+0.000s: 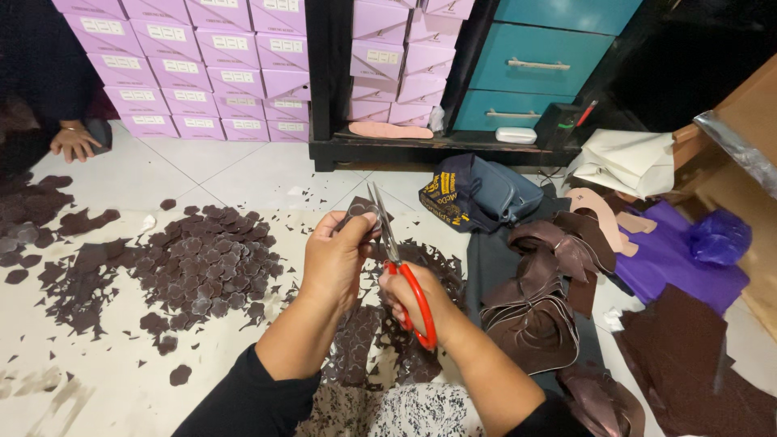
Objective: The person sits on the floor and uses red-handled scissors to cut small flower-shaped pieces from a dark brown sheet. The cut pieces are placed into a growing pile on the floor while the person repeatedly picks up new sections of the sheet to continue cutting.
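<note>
Nearest the viewer, an uncut strip of dark brown material (356, 344) lies on the floor under the forearms, so cutting seems well short of finished; just above it the right hand (409, 295) is curled through the red-handled scissors (396, 267), blades raised; the left hand (340, 255) pinches a small brown cut piece (362, 212) against those blades; left of the scissors a large heap of finished brown shapes (202, 263) covers the floor; right of them lie stacked curved leather pieces (542, 303); farthest, purple boxes (194, 65).
</note>
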Tool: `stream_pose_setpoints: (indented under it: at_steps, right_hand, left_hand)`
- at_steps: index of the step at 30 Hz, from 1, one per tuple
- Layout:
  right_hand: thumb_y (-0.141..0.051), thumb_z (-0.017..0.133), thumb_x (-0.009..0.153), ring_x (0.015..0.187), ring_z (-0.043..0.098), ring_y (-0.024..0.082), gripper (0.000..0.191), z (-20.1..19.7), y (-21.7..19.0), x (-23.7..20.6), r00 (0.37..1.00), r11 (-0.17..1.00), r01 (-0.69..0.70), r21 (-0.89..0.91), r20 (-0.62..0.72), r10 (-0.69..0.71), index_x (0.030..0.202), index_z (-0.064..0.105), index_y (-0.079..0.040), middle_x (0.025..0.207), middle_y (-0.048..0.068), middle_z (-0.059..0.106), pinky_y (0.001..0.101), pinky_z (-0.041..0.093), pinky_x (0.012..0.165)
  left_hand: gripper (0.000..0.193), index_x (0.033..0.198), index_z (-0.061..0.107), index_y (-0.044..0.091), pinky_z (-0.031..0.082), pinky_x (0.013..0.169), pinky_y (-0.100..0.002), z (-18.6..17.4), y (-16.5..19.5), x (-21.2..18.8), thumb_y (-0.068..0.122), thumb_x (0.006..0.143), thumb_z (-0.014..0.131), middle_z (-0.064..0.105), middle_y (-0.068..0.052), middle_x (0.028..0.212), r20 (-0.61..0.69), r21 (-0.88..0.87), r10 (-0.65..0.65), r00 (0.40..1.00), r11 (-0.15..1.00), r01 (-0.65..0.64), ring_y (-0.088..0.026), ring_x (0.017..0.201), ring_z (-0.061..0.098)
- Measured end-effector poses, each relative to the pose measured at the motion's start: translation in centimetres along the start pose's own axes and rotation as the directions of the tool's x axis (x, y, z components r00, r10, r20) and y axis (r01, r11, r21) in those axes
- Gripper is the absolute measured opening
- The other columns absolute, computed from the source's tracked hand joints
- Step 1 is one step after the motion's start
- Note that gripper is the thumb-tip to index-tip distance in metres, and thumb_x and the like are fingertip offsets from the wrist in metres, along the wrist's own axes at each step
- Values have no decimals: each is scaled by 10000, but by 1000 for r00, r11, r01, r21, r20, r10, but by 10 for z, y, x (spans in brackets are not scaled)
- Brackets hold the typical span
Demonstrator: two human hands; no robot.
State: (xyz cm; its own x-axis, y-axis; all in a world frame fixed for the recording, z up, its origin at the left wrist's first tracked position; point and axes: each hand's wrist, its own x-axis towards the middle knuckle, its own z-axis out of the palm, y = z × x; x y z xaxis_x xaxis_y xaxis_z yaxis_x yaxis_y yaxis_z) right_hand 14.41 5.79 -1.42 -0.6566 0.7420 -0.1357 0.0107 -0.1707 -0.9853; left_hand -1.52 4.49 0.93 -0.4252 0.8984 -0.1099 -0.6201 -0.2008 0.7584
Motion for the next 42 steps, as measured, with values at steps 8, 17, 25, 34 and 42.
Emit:
stream_pose_setpoints:
  at_steps: [8,17,25,34,42]
  right_hand:
    - [-197,582,919,470,402,98,168,7,-9,-4,996,997,-75,22,-41,75,817,543,-69,599,-2,447,268,357,439]
    - [-213,582,978,488,390,87,281,-1,7,4,1000,992,-7,128,-6,8,772,487,-49,629,-13,451,253,323,434]
    - [-243,581,914,517,552,155,211,-2,0,1,995,999,-25,29,-94,27,837,557,-49,624,34,547,305,498,526]
    - [-262,605,927,552,520,111,196,4,-5,-3,999,986,-30,-164,10,33,865,571,-78,666,-6,531,285,445,518]
    - [-278,639,900,541,541,141,232,4,-11,-4,998,930,-13,-368,-61,-11,832,567,-68,636,14,545,317,461,518]
  left_hand:
    - [167,942,590,54,499,605,-252,-3,4,1,54,849,728,684,-62,837,3,27,3,1000,1000,-3,-123,717,643]
    - [164,956,604,49,506,610,-237,2,7,-2,61,859,737,670,-41,833,6,60,-1,1000,998,1,-100,696,608]
    - [176,1010,618,93,489,577,-238,5,20,-9,58,852,689,692,-32,897,37,141,-31,999,990,26,-105,765,680]
    - [161,985,675,107,472,653,-235,-1,17,-6,144,849,753,721,30,877,38,288,-8,999,958,-4,-74,788,661]
    - [193,1004,679,51,483,669,-232,-3,12,-5,95,841,773,721,-19,869,65,269,89,994,958,-104,-93,771,669]
